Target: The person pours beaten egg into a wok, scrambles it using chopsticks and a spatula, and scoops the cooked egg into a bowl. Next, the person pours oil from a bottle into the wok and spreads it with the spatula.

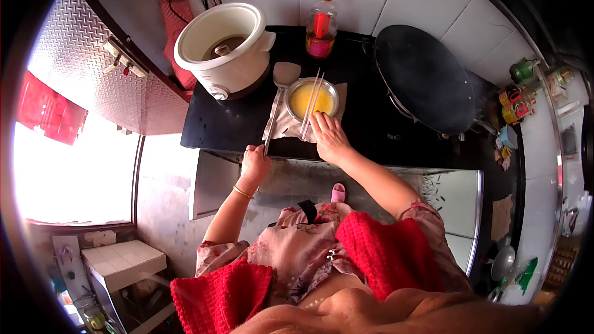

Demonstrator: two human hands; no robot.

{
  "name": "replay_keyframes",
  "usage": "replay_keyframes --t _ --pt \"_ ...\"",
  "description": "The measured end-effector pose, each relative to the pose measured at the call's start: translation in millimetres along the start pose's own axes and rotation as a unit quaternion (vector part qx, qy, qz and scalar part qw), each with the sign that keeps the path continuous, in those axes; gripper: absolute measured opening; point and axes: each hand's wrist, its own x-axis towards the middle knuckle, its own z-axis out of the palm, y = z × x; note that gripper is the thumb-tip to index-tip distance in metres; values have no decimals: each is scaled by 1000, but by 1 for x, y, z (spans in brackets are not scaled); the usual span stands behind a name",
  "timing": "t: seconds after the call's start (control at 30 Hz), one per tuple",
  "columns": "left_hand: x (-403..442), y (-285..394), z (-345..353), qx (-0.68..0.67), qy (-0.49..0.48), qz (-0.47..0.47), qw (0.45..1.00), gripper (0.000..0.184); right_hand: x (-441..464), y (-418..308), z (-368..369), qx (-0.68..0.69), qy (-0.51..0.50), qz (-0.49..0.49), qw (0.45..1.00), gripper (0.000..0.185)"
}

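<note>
Head view, only one I'm working w/. I'm seeing L hand [253,164] closing its fingers narrow around the handle end of a long spatula [286,74], right by the bench's [216,125] front edge. The spatula is lying w/ its blade on the mat's [283,126] far L corner area, L of the metal bowl [288,102]. R hand [329,138] is reaching to the bowl's near rim, fingers stretched out & close tog.; I can't tell if they're pinching rim or chopsticks [313,100], or just resting there.

Handling, my guess: spatula's prob. light & stiff, blade end heavier, so I'm favoring the handle's near end. Bowl's prob. light, rigid, maybe slick at the rim; yellow liquid [301,97] inside is likely sloshing if tilted, so I'm favoring both sides of the rim, kept level. Chopsticks look thin, stiff, apt to roll; best grip's the near ends.

Orientation: spatula's long axis is running front-to-back, blade pointing at the bench's back edge, handle end at the front edge, leaning a bit L. Chopsticks are crossing the bowl, roughly parallel to it, far ends aiming at the back edge. Bowl's round, sitting upright, no long axis.
</note>
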Motion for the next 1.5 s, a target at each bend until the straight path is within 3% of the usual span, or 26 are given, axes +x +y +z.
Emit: replay_keyframes --t 0.07,0.17,0.2,0.3,0.37,0.43,0.53,0.67,0.8,0.87,0.97,1.03,1.13,1.23,1.27,1.5 --pt "2 9 -3 -25 79 39 996 20 7 2 7 -9 -3 4 1000 61" --pt "20 11 4 -97 32 -15 995 20 18 6 24 0 -6 7 1000 63" --pt "26 16 8 -108 74 -11 991 18 20 7 28 4 -12 10 1000 63" --pt "52 29 17 -149 68 -16 986 18 28 13 40 3 -25 5 1000 65" --pt "65 41 26 -348 -37 -167 922 25 29 16 45 -4 -32 -10 999 65" --pt "78 54 32 -414 -64 -256 871 28 30 17 42 -11 -24 -23 999 59" --pt "88 55 52 -518 -59 -299 800 29 31 22 47 -16 7 -48 999 57" --pt "95 52 62 -610 -103 -265 740 25 27 29 49 34 35 -95 994 51" --pt "104 76 48 -606 -70 -309 730 15 27 37 39 64 51 -119 989 42" --pt "107 69 56 -534 -84 -256 801 15 26 43 22 99 49 -122 986 36" --pt "111 34 80 -459 -84 -83 881 24 22 56 -6 181 90 -114 973 33" --pt "117 68 54 -535 -114 -307 779 21 19 61 -35 244 189 -85 947 23" --pt "115 75 53 -544 -93 -284 784 15 10 77 -53 352 234 -16 906 19" --pt "111 75 56 -552 -81 -269 785 14 -1 91 -60 449 162 94 874 14" --pt "109 75 57 -556 -77 -265 784 14 -5 91 -63 528 145 147 823 13" --pt "80 97 38 -565 -62 -273 776 13 -23 102 -44 610 122 190 760 17"
